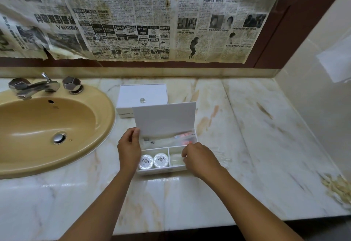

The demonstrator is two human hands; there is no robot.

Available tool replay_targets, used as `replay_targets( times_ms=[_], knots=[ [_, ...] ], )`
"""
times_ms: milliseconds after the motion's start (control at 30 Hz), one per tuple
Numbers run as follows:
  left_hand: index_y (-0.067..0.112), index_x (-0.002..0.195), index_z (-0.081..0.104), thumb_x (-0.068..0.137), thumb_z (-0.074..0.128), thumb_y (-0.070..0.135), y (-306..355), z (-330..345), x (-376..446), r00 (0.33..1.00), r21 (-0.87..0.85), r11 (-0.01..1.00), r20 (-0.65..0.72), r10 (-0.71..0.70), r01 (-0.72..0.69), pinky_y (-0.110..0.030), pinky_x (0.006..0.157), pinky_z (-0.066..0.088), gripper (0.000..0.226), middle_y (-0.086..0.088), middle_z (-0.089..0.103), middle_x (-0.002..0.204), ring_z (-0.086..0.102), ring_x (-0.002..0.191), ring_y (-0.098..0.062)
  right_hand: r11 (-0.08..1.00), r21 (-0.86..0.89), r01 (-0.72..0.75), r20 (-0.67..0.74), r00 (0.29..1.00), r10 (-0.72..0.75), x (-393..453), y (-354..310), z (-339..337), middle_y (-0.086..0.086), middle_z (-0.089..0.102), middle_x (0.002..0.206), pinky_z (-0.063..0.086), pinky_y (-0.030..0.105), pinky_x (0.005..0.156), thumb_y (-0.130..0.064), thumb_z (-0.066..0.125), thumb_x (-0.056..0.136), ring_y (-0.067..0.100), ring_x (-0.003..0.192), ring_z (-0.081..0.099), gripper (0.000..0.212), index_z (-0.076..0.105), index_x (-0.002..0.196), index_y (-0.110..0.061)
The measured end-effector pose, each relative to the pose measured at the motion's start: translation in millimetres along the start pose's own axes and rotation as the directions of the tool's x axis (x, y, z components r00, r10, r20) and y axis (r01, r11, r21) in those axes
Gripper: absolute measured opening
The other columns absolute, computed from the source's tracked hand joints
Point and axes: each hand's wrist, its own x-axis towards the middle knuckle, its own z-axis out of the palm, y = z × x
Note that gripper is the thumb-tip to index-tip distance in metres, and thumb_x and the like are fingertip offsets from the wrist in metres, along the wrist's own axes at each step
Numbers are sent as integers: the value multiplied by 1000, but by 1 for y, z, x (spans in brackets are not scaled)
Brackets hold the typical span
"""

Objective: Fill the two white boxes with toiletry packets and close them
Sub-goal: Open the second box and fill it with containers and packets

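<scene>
Two white boxes on the marble counter (247, 126), right of the sink (47, 126)

Rear box (141, 98): lid down, small clear knob on top; appears closed.

Front box (163, 163): open, lid (165, 119) raised near upright. Three compartments visible:
- front left: two round white containers (153, 161), side by side
- front right: clear packets (176, 160), count not readable
- rear: long clear packets with red-orange print (184, 137), count not readable

Left hand (129, 149): pinching the lid's lower left edge, thumb in front.
Right hand (197, 157): curled over the front right compartment, fingertips on the packets; actual grip cannot be told.

Handling, as judged:
- Packets light, soft, slippery film; pinch at an edge
- Lid thin, stiff, light; hold by a side edge, lower slowly
- Box likely light, liable to slide on polished marble; steady with the free hand
</scene>
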Motion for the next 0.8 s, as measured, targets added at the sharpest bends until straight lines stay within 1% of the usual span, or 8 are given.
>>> replay_targets(
  times_ms=[67, 200, 333, 433, 467, 567, 667, 800],
  knots=[
    [14, 90, 65, 99, 50, 19, 0, 0, 0, 1000, 3, 1000, -1, -1, 1, -4, 69, 39, 18, 6, 67, 86, 58, 78, 7, 1000, 17, -10, -16, 1000, 10, 1, -2, 0, 10, 64, 102, 35, 24, 63, -15, 52, 91, 26, 81, 59, 17, 67, 92, -7],
    [15, 90, 65, 99, 50, 20, 1, 0, 0, 1000, -4, 1000, 3, -5, 5, -4, 68, 39, 18, 7, 67, 86, 58, 78, 7, 998, 68, -2, 25, 1000, 1, -2, -7, 0, 11, 61, 88, 32, 27, 66, -32, 47, 98, 27, 78, 53, 33, 53, 71, -13],
    [14, 90, 65, 99, 50, 20, -1, 0, 0, 1000, -12, 1000, 6, -4, 5, -4, 68, 40, 19, 6, 67, 86, 58, 77, 6, 995, 104, 2, 101, 995, -12, -5, -9, 4, 10, 62, 87, 34, 29, 65, -37, 45, 98, 23, 74, 49, 36, 55, 74, -13],
    [14, 90, 66, 99, 50, 20, -1, -1, 0, 1000, -13, 1000, 6, -7, 7, -4, 68, 40, 19, 6, 67, 86, 58, 78, 5, 991, 129, 27, 36, 999, -31, -6, -7, 3, 2, 57, 72, 36, 29, 57, -38, 48, 96, 22, 71, 52, 36, 55, 69, -16],
    [14, 90, 66, 99, 50, 20, -1, 0, 0, 1000, -12, 1000, 5, -4, 4, -4, 68, 40, 19, 6, 67, 86, 58, 78, 6, 989, 145, 41, -8, 999, -41, -6, -6, 2, 1, 60, 74, 39, 29, 59, -37, 49, 96, 22, 74, 55, 32, 60, 73, -18],
    [14, 90, 65, 99, 50, 20, -1, 0, 0, 1000, -11, 1000, 3, -4, 4, -4, 69, 40, 19, 6, 67, 86, 58, 77, 7, 970, 230, 74, -197, 980, -28, -5, 0, -4, 0, 70, 100, 47, 26, 77, -33, 53, 94, 18, 90, 63, 24, 68, 110, -21],
    [14, 90, 66, 99, 50, 21, -2, 0, 1, 1000, -13, 1000, 5, -5, 5, -5, 69, 41, 19, 5, 68, 86, 58, 78, 4, 945, 316, 85, -380, 924, 44, -2, 11, -13, 0, 70, 103, 45, 23, 79, -23, 54, 93, 16, 89, 63, 25, 67, 115, -18],
    [15, 89, 64, 99, 50, 20, -1, 0, 1, 1000, 1, 1000, 6, -1, 1, -4, 67, 39, 19, 3, 67, 86, 58, 78, 1, 940, 340, -9, -407, 900, 156, 6, 35, -18, 1, 64, 115, 43, 21, 84, -17, 49, 96, 17, 99, 59, 29, 62, 122, -16]
  ],
)
